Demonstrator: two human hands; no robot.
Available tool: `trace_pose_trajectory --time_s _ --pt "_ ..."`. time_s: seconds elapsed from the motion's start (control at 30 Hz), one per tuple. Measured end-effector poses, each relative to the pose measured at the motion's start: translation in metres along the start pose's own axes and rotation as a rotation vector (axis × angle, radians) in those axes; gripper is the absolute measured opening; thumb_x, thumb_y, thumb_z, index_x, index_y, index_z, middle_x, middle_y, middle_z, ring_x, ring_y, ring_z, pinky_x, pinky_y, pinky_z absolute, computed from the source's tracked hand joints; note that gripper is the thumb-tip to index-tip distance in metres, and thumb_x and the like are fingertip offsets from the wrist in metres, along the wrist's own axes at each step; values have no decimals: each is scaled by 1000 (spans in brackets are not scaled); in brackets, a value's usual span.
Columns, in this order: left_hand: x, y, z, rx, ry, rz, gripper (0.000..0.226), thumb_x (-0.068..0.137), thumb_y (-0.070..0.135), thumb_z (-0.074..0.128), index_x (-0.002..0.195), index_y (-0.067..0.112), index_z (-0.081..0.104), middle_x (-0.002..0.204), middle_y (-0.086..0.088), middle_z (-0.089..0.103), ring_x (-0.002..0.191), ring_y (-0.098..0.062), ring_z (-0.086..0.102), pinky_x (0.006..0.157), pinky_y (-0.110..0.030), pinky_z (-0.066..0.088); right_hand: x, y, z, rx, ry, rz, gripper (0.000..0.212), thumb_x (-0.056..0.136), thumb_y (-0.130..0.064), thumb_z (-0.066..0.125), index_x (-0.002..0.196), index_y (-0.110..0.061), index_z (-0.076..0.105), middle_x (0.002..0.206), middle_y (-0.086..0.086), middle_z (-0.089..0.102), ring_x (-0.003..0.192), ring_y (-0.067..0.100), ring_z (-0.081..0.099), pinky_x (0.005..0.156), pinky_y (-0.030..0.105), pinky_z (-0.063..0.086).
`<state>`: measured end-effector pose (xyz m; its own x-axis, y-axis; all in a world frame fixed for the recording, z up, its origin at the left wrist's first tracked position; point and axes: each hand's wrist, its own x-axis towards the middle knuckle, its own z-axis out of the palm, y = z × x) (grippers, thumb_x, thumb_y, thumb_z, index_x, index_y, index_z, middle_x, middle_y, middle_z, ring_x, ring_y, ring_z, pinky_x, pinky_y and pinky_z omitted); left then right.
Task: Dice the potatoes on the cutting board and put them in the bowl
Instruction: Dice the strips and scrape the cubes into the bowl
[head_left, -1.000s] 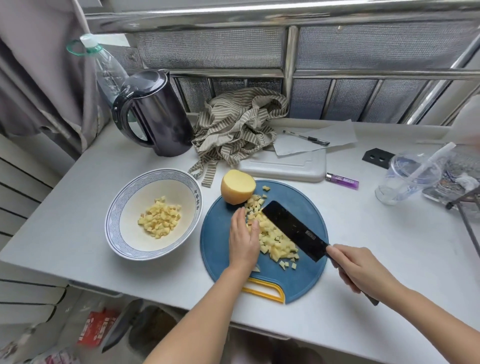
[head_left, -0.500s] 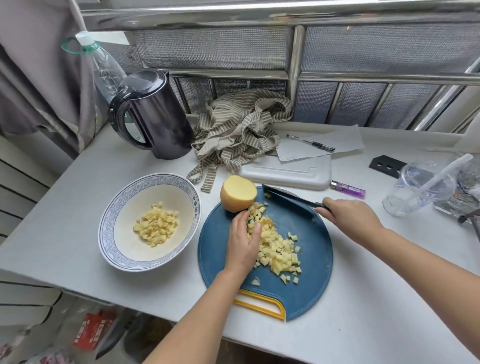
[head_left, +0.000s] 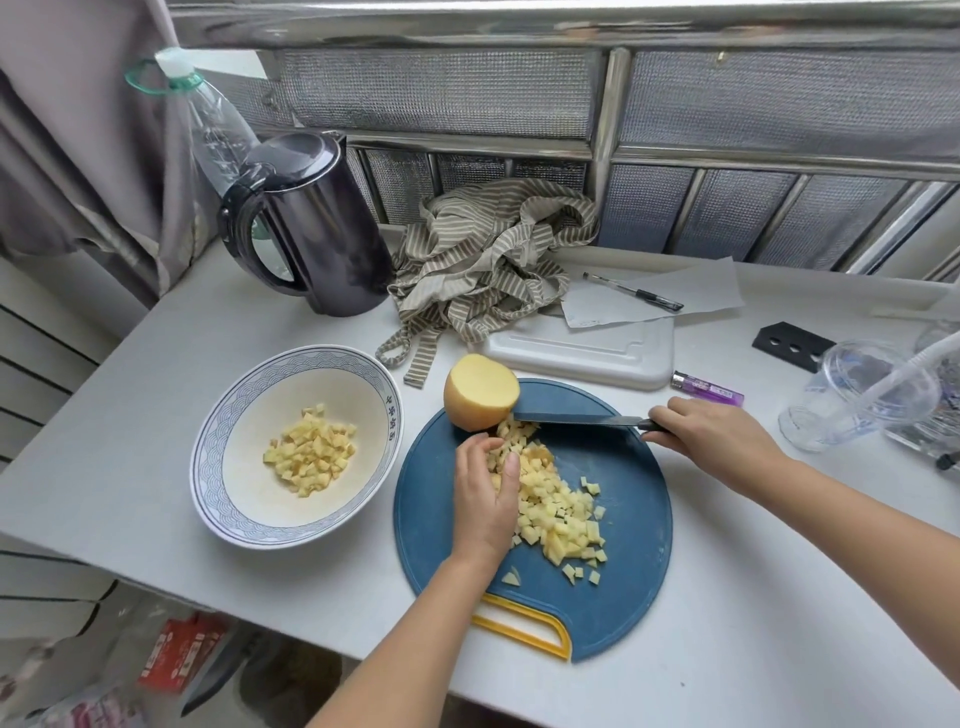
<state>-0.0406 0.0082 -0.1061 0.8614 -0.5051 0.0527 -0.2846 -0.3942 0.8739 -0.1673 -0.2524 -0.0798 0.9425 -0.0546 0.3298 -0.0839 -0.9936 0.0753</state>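
A round blue cutting board (head_left: 628, 525) with a yellow handle carries a pile of diced potato (head_left: 558, 514) and a half potato (head_left: 480, 391) at its far left edge. My left hand (head_left: 485, 493) lies flat against the left side of the pile, fingers straight. My right hand (head_left: 711, 436) grips the handle of a dark knife (head_left: 571, 417), whose blade lies along the far side of the pile with its tip at the half potato. To the left stands a white bowl (head_left: 234, 499) with a blue rim, holding some potato dice (head_left: 311, 454).
Behind the board lie a white tray (head_left: 582, 351), a striped cloth (head_left: 493, 254), paper with a pen (head_left: 631, 292) and a purple lighter (head_left: 706, 388). A dark kettle (head_left: 311, 228) stands at the back left, a clear plastic cup (head_left: 862, 395) at the right. The table's front edge is close.
The knife swung from the right side of the pile to its far side, blade now near the half potato. My left hand stayed against the pile's left side.
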Motion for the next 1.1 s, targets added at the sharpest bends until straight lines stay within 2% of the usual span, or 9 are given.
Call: trace_pose_trajectory --time_s 0.1,0.23,0.4,0.47,0.57,0.73,0.83,1.0,1.1 --pt "-1 0 1 17 2 -15 59 87 59 30 123 17 50 124 8 44 116 -2 40 97 -11 28 1 2 4 47 0 3 29 83 -37 61 72 -11 58 60 1 50 45 24 53 30 27 33" --pt "3 1 0 -16 35 -56 48 92 49 37 122 15 51 120 6 46 114 -3 43 93 -4 27 5 -1 11 115 -29 -24 37 90 -45 46 78 -12 59 66 1 53 52 24 57 35 30 40" --pt "5 0 -3 -66 78 -81 36 94 39 40 118 15 53 116 4 49 109 -5 47 95 -20 37 5 -7 15 159 -32 -86 41 95 -46 43 78 -12 59 66 1 53 52 25 55 37 27 40" --pt "7 -2 -4 -49 53 -87 40 96 39 40 124 14 52 121 5 49 112 -5 46 96 -19 36 0 -10 15 165 -21 -105 45 98 -48 39 78 -13 60 65 0 52 51 23 55 37 26 39" --pt "10 -3 -5 21 -35 -25 59 92 54 31 129 14 54 125 9 50 118 -2 41 100 -15 28 -10 -13 10 198 -31 -113 54 99 -53 26 79 -15 59 65 -2 51 51 20 53 39 24 39" --pt "-2 1 -1 21 -84 31 61 89 56 26 116 15 62 111 10 55 110 -2 43 97 -16 31 -36 -17 0 233 -66 -103 58 102 -55 20 79 -16 56 65 -3 50 51 19 51 41 24 39" --pt "-17 5 7 2 -108 17 60 90 56 26 114 16 64 112 8 56 112 -2 42 99 -17 31 -50 -19 -9 231 -73 -59 57 103 -54 20 79 -15 55 66 -3 50 51 20 52 41 24 40" --pt "-16 15 1 -100 -158 -72 47 96 49 29 119 21 59 112 14 54 108 16 42 92 -4 29 -66 -24 -27 305 -137 150 67 97 -66 20 83 -14 60 71 -3 58 57 21 55 48 28 41" --pt "-9 14 -13 -134 -187 -132 38 104 35 31 126 19 57 121 9 55 111 8 47 87 1 30 -65 -36 -51 417 -261 388 49 97 -59 32 86 -20 58 69 -8 57 61 18 51 58 34 42"
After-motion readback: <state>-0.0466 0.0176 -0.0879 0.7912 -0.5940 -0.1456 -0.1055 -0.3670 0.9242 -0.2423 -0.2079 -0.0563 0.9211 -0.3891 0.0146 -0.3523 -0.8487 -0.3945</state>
